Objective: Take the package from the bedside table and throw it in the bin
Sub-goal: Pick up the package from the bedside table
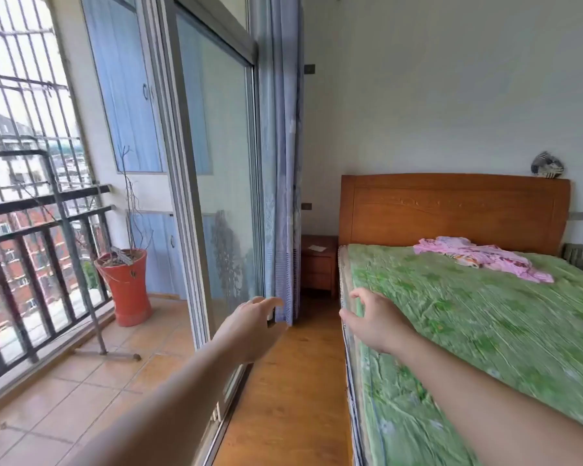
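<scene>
A small white package (317, 248) lies flat on top of the brown wooden bedside table (318, 270), which stands in the far corner between the blue curtain and the bed's headboard. My left hand (254, 319) is stretched forward over the floor strip, fingers apart, holding nothing. My right hand (367, 317) reaches forward by the near corner of the mattress, fingers spread and empty. Both hands are well short of the table. No bin is in view.
A narrow wooden floor strip (293, 381) runs between the sliding glass door (216, 183) and the bed (485, 331) with its green cover and pink cloth (478, 257). A blue curtain (283, 196) hangs beside the table. On the balcony stand a red plant pot (128, 287) and a railing (31, 250).
</scene>
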{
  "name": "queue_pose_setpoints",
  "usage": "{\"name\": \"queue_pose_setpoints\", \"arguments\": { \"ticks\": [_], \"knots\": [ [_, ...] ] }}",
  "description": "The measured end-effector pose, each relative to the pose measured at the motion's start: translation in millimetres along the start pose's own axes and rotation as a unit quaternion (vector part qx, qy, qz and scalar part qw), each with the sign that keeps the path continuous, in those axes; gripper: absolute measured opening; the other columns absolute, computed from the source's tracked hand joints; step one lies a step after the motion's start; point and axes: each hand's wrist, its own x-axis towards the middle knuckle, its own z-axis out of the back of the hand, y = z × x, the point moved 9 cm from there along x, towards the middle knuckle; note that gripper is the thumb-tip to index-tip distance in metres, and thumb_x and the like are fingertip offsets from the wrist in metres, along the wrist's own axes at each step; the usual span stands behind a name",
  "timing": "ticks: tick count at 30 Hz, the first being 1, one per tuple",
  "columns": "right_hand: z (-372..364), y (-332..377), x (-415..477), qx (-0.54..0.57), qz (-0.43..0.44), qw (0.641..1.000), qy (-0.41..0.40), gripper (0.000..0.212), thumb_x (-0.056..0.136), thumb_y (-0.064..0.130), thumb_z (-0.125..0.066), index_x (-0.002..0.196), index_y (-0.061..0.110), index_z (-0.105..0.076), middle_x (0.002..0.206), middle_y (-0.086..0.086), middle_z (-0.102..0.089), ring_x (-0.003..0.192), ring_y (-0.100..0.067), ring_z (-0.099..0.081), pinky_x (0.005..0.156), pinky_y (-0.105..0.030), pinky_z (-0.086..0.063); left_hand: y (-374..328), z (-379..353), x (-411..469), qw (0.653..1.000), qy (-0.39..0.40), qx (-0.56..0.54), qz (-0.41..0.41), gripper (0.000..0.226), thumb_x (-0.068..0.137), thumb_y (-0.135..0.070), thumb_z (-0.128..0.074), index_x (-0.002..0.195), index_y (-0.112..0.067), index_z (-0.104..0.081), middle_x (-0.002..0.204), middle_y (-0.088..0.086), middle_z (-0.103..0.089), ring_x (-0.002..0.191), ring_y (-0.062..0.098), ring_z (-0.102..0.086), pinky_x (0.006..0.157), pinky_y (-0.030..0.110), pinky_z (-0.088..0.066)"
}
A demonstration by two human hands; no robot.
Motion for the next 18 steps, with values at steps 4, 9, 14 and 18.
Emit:
{"name": "queue_pose_setpoints", "arguments": {
  "ticks": [4, 9, 14, 18],
  "knots": [
    [-10.0, 1.1, 58.6, -0.006, -0.024, 1.0, -0.008, 0.043, 0.085, 0.047, -0.051, 0.123, 0.027, -0.044, 0.128, -0.002, -0.052, 0.093, -0.022, -0.056, 0.077, -0.035, -0.049, 36.4, 4.0, 59.6, 1.0, 0.005, 0.003, 0.006, 0.049, 0.088, -0.044, -0.05, 0.134, -0.033, -0.041, 0.138, -0.001, -0.048, 0.123, 0.019, -0.047, 0.101, 0.039, -0.041],
    [-26.7, -7.4, 133.7, -0.009, -0.035, 0.999, -0.013, 0.043, 0.084, 0.046, -0.052, 0.122, 0.027, -0.045, 0.121, -0.003, -0.057, 0.088, -0.021, -0.056, 0.074, -0.033, -0.048, 63.5, -7.9, 136.7, 1.0, 0.008, 0.006, -0.013, 0.049, 0.088, -0.044, -0.049, 0.135, -0.031, -0.041, 0.14, -0.001, -0.047, 0.123, 0.021, -0.047, 0.1, 0.039, -0.042],
    [-58.0, -27.5, 220.6, 0.005, -0.035, 0.999, -0.017, 0.045, 0.083, 0.046, -0.053, 0.123, 0.026, -0.045, 0.127, -0.001, -0.053, 0.1, -0.023, -0.054, 0.078, -0.035, -0.047, 85.7, -35.3, 219.5, 1.0, 0.02, -0.002, -0.021, 0.048, 0.086, -0.046, -0.047, 0.133, -0.033, -0.042, 0.139, -0.003, -0.047, 0.123, 0.02, -0.046, 0.098, 0.04, -0.043],
    [-88.2, -52.7, 311.5, 0.015, -0.033, 0.999, -0.014, 0.045, 0.083, 0.046, -0.053, 0.122, 0.025, -0.046, 0.126, -0.003, -0.054, 0.103, -0.024, -0.054, 0.082, -0.038, -0.048, 109.7, -60.2, 306.3, 0.999, 0.033, 0.018, -0.026, 0.047, 0.087, -0.047, -0.047, 0.131, -0.034, -0.042, 0.14, -0.004, -0.046, 0.124, 0.02, -0.045, 0.099, 0.04, -0.043]
  ]
}}
